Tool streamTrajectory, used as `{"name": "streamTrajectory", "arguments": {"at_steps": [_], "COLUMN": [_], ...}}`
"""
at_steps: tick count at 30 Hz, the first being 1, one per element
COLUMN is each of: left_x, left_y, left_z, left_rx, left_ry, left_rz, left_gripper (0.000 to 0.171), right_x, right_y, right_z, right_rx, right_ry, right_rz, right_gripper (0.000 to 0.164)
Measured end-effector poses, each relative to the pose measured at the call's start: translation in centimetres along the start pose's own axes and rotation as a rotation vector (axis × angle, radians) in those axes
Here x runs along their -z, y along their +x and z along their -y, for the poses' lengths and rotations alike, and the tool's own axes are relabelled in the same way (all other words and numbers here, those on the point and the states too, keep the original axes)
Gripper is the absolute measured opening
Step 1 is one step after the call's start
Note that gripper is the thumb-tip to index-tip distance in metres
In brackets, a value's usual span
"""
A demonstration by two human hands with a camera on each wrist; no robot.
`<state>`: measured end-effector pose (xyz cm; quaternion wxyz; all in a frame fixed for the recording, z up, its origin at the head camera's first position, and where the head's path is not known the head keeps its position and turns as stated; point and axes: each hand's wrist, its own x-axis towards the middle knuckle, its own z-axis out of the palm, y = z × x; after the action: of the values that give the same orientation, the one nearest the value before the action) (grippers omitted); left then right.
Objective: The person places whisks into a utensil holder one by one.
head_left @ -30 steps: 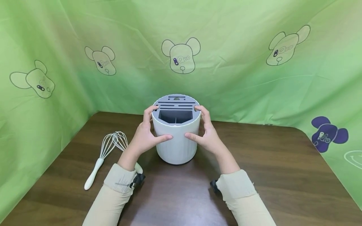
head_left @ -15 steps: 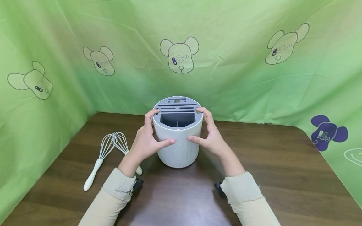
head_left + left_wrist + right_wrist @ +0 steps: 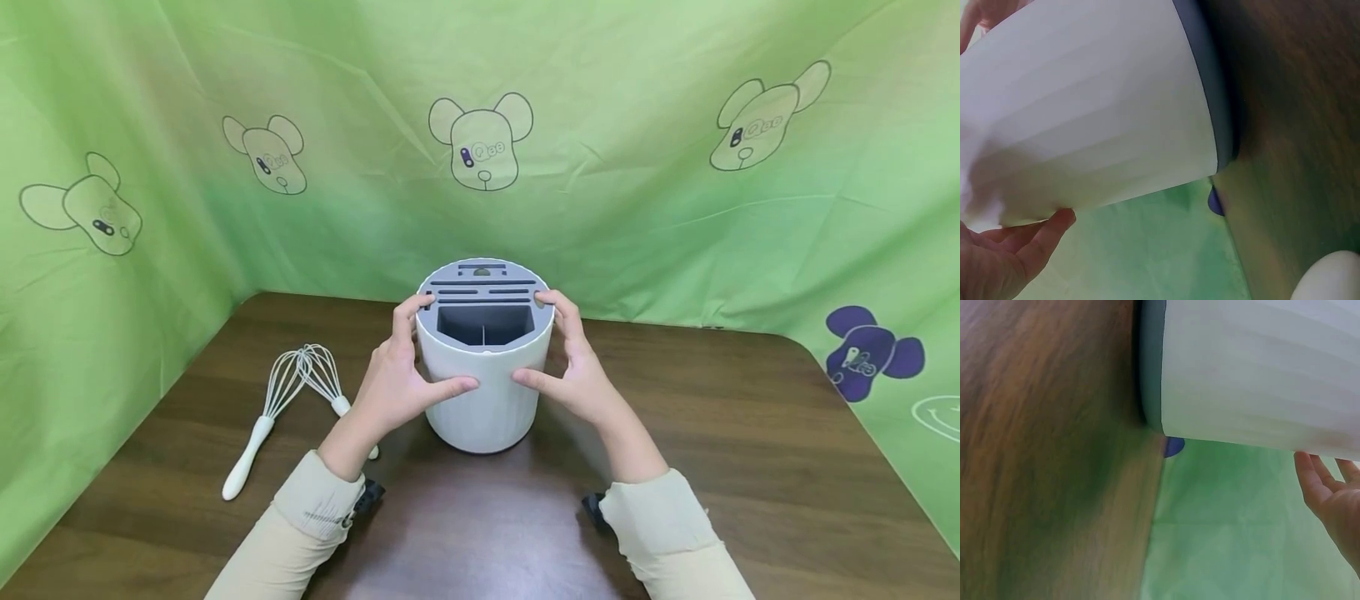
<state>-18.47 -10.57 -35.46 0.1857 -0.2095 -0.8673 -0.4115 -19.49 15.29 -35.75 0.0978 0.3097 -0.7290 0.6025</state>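
A white round knife and utensil holder (image 3: 480, 408) stands upright on the table, its grey slotted top (image 3: 483, 285) facing up with a divided compartment toward me. On its left side my left hand (image 3: 390, 383) grips the wall, index finger over the rim and thumb across the front. My right hand (image 3: 581, 379) holds the opposite side the same way. Both wrist views show the holder's ribbed white wall (image 3: 1104, 106) and dark grey base (image 3: 1152, 369) close up; fingertips press on the wall. The other fingers are mostly hidden behind it in the head view.
Two white whisks lie on the wooden table (image 3: 712, 433) at the left, wire heads crossing. The outer whisk (image 3: 251, 454) is fully visible; the inner whisk (image 3: 321, 375) is partly covered by my left hand. A green cloth (image 3: 622, 208) with bear-head prints hangs behind and at both sides.
Both hands and the holder between them have shifted a little to the right and nearer to me. The grip looks the same, and the whisks stay in place.
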Motion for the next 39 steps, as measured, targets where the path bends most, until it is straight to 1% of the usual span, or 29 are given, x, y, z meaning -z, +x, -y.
{"name": "streamTrajectory", "arguments": {"at_steps": [3,9,19,23,30,39], "left_x": [0.0,0.0,-0.4,-0.5,-0.3,-0.6], "left_y": [-0.1,-0.4,-1.0,-1.1,-1.0,-1.7], "left_z": [-0.4,-1.1,-1.7,-1.9,-2.3,-3.0], "left_rx": [-0.003,-0.025,-0.044,-0.066,-0.105,-0.142], "left_ry": [0.003,0.017,0.023,0.039,0.062,0.056], "left_rz": [0.002,0.004,0.004,0.01,0.015,0.025], "left_gripper": [0.107,0.109,0.111,0.111,0.112,0.111], "right_x": [0.2,0.6,0.9,1.0,1.2,1.5], "right_y": [-0.3,-1.0,-2.2,-2.7,-3.2,-4.7], "right_z": [0.0,0.6,0.8,0.9,1.4,2.1], "right_rx": [0.012,-0.014,0.017,0.023,0.027,0.051], "right_ry": [-0.006,-0.048,-0.03,-0.037,-0.067,-0.076], "right_rz": [-0.001,-0.009,-0.011,-0.015,-0.022,-0.035], "right_gripper": [0.091,0.09,0.092,0.092,0.094,0.097]}}
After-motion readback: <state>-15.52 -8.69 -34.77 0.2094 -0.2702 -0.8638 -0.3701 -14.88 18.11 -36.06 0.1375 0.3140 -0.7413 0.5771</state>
